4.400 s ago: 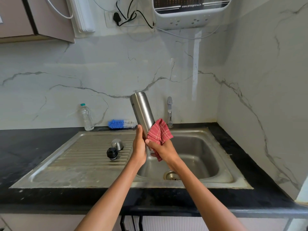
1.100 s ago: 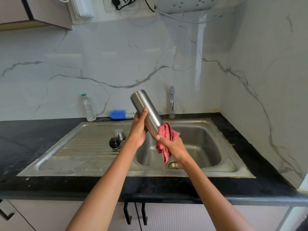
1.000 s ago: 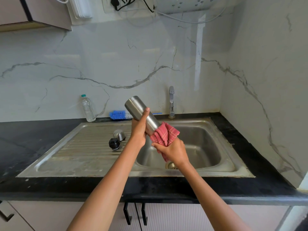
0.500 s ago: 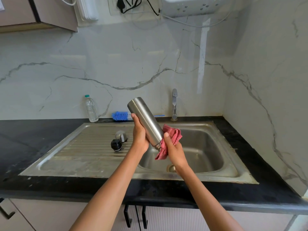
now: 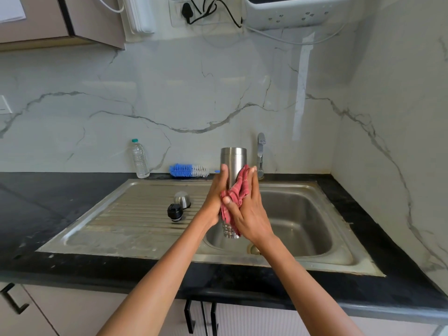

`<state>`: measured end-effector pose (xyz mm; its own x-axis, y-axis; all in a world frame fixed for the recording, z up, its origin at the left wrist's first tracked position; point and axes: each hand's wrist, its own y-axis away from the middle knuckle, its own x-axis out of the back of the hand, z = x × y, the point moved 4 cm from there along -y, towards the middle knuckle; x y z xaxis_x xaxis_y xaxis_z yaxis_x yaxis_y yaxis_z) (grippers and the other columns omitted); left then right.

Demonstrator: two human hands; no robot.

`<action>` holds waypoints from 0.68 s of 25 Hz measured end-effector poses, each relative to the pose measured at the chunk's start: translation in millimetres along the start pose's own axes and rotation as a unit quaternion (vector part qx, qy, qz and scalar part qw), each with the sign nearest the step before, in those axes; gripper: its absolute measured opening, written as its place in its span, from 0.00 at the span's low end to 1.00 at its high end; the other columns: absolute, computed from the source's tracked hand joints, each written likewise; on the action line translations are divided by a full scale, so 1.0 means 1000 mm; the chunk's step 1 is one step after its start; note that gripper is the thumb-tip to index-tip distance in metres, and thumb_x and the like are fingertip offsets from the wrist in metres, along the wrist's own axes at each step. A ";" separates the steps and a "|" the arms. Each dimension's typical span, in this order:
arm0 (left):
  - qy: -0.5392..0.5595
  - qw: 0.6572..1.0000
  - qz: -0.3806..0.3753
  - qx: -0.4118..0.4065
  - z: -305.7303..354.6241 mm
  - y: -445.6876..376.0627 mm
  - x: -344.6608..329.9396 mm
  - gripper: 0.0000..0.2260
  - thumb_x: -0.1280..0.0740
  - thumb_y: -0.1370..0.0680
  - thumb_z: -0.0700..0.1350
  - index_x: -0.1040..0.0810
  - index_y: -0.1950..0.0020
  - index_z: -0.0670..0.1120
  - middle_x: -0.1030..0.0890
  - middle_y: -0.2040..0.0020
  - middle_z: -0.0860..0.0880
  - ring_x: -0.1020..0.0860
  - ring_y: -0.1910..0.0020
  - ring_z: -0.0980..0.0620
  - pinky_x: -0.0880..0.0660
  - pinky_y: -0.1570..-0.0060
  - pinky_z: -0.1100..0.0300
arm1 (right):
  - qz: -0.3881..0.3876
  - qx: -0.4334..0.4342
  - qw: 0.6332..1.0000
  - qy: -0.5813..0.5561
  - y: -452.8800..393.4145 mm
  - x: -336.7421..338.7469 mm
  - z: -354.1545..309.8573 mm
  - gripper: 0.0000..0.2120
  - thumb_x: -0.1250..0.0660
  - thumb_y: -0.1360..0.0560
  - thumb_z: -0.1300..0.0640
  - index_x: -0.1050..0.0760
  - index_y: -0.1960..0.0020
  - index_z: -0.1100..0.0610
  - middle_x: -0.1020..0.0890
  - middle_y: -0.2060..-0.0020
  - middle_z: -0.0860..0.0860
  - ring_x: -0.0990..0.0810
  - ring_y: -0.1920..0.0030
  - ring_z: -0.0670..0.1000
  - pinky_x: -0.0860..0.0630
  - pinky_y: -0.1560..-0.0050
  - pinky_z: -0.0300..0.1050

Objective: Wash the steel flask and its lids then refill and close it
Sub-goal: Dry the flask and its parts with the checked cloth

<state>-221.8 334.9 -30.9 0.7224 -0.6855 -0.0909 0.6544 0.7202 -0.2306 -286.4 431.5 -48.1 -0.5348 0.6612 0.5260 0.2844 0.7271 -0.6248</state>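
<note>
The flask (image 5: 233, 163) stands upside down and close to upright above the left edge of the basin (image 5: 298, 221), its flat base uppermost and its threaded neck pointing down just over the rim. The left hand (image 5: 214, 200) holds it from the left side: the fingers wrap round the back of the body, out of sight, while the thumb lies straight up along the steel, its tip about a third of the way down from the base. The right hand (image 5: 244, 209) presses a red checked cloth (image 5: 236, 198) against the flask's right and front side. Its fingers are together and nearly straight, reaching up the body with the cloth between them and the metal; its thumb crosses the front and pins a fold of cloth near the left palm. The cloth covers the middle of the flask and hangs down towards the neck, leaving the base end and the threads bare.

On the ribbed drainboard (image 5: 135, 214) to the left, well clear of the hands, lie a steel cap (image 5: 182, 199) and a black lid (image 5: 174, 211), touching or nearly so. Behind, along the wall, lie a blue and white brush (image 5: 189, 171) and a plastic bottle (image 5: 140, 159). The tap (image 5: 260, 154) stands just right of the flask's base.
</note>
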 end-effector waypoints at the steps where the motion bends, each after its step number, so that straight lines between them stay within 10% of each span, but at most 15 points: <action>1: -0.012 1.000 -0.020 0.006 -0.003 0.001 -0.002 0.33 0.47 0.19 0.69 0.28 0.24 0.48 0.19 0.32 0.47 0.22 0.32 0.51 0.25 0.32 0.54 | 0.023 -0.024 0.999 -0.011 -0.005 0.003 0.000 0.43 0.47 0.19 0.33 0.72 0.20 0.48 0.69 0.20 0.47 0.66 0.19 0.46 0.52 0.18 0.53; 6: -0.013 0.999 0.020 -0.032 -0.005 0.010 -0.009 0.17 0.39 0.16 0.56 0.29 0.29 0.51 0.17 0.39 0.48 0.17 0.40 0.49 0.20 0.45 0.57 | 0.143 -0.102 0.976 -0.126 -0.034 0.028 -0.001 0.41 0.39 0.20 0.34 0.56 0.17 0.46 0.45 0.18 0.48 0.42 0.20 0.48 0.38 0.24 0.48; 9: 0.000 0.998 0.023 -0.050 -0.010 0.011 -0.015 0.21 0.35 0.20 0.58 0.30 0.30 0.53 0.17 0.40 0.45 0.16 0.43 0.46 0.18 0.45 0.51 | 0.191 -0.135 0.958 -0.167 -0.057 0.044 -0.006 0.28 0.37 0.24 0.30 0.29 0.32 0.47 0.20 0.41 0.45 0.22 0.39 0.45 0.26 0.35 0.50; 12: 0.021 0.998 0.021 -0.046 -0.013 0.013 -0.018 0.20 0.38 0.18 0.58 0.29 0.29 0.49 0.17 0.42 0.42 0.17 0.47 0.43 0.20 0.42 0.43 | 0.195 -0.234 0.900 -0.311 -0.072 0.050 -0.001 0.26 0.37 0.27 0.27 0.21 0.55 0.50 0.15 0.61 0.49 0.14 0.54 0.55 0.20 0.44 0.62; 17: 0.087 0.995 0.051 -0.014 -0.011 0.009 -0.018 0.21 0.45 0.14 0.59 0.21 0.35 0.46 0.14 0.46 0.42 0.16 0.45 0.44 0.18 0.44 0.49 | 0.103 -0.173 0.922 -0.331 -0.032 0.026 -0.011 0.19 0.31 0.23 0.39 0.20 0.46 0.55 0.13 0.56 0.53 0.13 0.54 0.52 0.17 0.44 0.56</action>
<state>-231.6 352.3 -42.1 0.7340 -0.6182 -0.2811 0.5710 0.7859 -0.2374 -300.3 427.5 -8.3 -0.7772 0.6174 -0.1218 0.6096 0.6905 -0.3895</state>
